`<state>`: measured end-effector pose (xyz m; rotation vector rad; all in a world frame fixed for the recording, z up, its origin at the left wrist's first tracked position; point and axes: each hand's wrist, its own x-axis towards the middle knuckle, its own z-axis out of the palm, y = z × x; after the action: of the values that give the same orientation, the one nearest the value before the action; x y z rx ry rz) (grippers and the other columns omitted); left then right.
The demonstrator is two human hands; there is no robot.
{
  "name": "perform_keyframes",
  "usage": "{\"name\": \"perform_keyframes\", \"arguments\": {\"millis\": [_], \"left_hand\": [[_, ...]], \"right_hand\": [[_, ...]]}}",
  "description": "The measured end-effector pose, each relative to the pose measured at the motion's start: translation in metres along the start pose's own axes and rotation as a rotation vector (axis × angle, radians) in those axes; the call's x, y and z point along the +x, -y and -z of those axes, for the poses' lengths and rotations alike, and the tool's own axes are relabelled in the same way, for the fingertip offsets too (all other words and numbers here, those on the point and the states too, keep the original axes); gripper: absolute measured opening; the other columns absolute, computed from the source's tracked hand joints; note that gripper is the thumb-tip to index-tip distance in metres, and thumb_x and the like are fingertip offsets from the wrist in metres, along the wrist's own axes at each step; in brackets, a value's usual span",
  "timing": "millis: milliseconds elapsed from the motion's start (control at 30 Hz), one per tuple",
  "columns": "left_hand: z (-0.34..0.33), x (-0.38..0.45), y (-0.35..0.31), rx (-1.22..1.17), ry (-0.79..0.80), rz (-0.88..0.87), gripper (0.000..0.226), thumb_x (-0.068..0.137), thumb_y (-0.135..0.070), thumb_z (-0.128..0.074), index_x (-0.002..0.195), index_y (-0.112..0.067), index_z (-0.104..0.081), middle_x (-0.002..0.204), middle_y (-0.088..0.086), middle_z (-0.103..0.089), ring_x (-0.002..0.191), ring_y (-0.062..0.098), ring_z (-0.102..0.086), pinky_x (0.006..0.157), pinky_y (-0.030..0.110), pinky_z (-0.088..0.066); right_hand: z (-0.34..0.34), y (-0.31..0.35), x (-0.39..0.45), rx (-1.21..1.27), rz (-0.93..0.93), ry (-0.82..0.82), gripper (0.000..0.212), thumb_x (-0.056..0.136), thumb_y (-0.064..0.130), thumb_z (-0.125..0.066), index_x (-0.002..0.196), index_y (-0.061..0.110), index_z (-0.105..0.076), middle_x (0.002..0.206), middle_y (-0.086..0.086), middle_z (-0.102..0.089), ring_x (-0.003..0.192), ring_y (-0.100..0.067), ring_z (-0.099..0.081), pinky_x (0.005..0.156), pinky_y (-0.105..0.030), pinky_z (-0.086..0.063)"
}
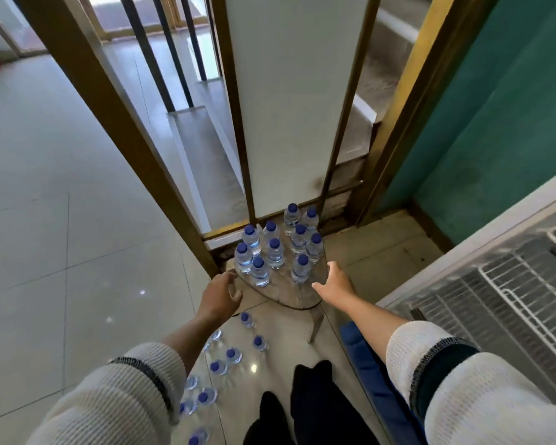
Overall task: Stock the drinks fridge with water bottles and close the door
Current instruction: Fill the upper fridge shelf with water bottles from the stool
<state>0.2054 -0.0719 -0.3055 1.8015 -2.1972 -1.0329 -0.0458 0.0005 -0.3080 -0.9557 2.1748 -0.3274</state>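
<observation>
Where the small glass-topped table (283, 292) stands against the foot of a gold-framed partition (161, 175), ten water bottles (275, 252) with blue caps stand upright on it, in two loose groups of five, left and right. Both hands reach to the table's near rim. Left hand (220, 292): fingers curled over the left edge, gripping or just touching it, no bottle in it. Right hand (333, 282): open, fingers spread, at the right edge just beside the nearest bottle (300, 268), holding nothing. More bottles on the floor (45, 220) below the left arm, near side; about ten caps countable, some blurred or hidden by the white knit sleeve (119, 396). Fridge (501, 284) to the right, white wire shelves (507, 300) showing, its door not clearly seen. A blue edge (363, 358) runs under the right forearm. A teal wall (495, 123) rises far right. Dark trouser legs (308, 403) at the bottom centre.
</observation>
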Motion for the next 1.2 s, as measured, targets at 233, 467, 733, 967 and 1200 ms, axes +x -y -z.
{"name": "perform_keyframes", "arguments": {"millis": [233,467,733,967,1200], "left_hand": [[-0.062,0.059,0.012,-0.18,0.049,0.244,0.054,0.084,-0.017,-0.07,0.133,-0.006,-0.049,0.13,0.012,-0.056,0.117,0.025,-0.055,0.097,0.036,-0.047],[-0.126,0.111,0.016,-0.328,-0.025,0.367,0.069,0.077,-0.026,-0.078,0.134,-0.01,-0.043,0.132,0.011,-0.05,0.12,0.026,-0.051,0.096,0.034,-0.044],[-0.17,0.141,0.011,-0.464,-0.319,0.415,0.075,0.071,-0.033,-0.084,0.13,-0.018,-0.041,0.124,0.002,-0.047,0.11,0.014,-0.046,0.094,0.029,-0.04],[-0.178,0.142,0.013,-0.534,-0.373,0.424,0.056,0.079,-0.03,-0.078,0.123,-0.024,-0.044,0.117,-0.002,-0.05,0.108,0.018,-0.052,0.094,0.037,-0.044],[-0.149,0.105,0.004,-0.392,-0.152,0.28,0.048,0.079,-0.026,-0.078,0.114,-0.019,-0.046,0.114,0.004,-0.049,0.098,0.016,-0.049,0.089,0.032,-0.044]], "right_hand": [[-0.035,-0.019,0.061,0.032,-0.08,0.081,0.068,0.089,0.025,-0.065,0.147,0.016,-0.03,0.146,-0.01,-0.043,0.129,-0.029,-0.046,0.101,-0.038,-0.045],[-0.08,-0.027,0.122,0.135,-0.058,0.093,0.076,0.086,0.021,-0.069,0.149,0.023,-0.026,0.149,-0.004,-0.04,0.133,-0.026,-0.043,0.104,-0.037,-0.041],[-0.119,-0.04,0.16,0.352,0.009,-0.012,0.078,0.078,0.02,-0.079,0.142,0.024,-0.035,0.134,0.004,-0.052,0.122,-0.014,-0.048,0.098,-0.028,-0.038],[-0.116,-0.046,0.157,0.423,0.065,-0.062,0.063,0.072,0.014,-0.082,0.126,0.019,-0.051,0.112,0.007,-0.061,0.1,-0.007,-0.056,0.081,-0.013,-0.041],[-0.083,-0.054,0.114,0.46,0.035,-0.131,0.06,0.07,0.013,-0.084,0.121,0.017,-0.053,0.105,0.007,-0.061,0.096,-0.01,-0.058,0.08,-0.02,-0.044]]}}
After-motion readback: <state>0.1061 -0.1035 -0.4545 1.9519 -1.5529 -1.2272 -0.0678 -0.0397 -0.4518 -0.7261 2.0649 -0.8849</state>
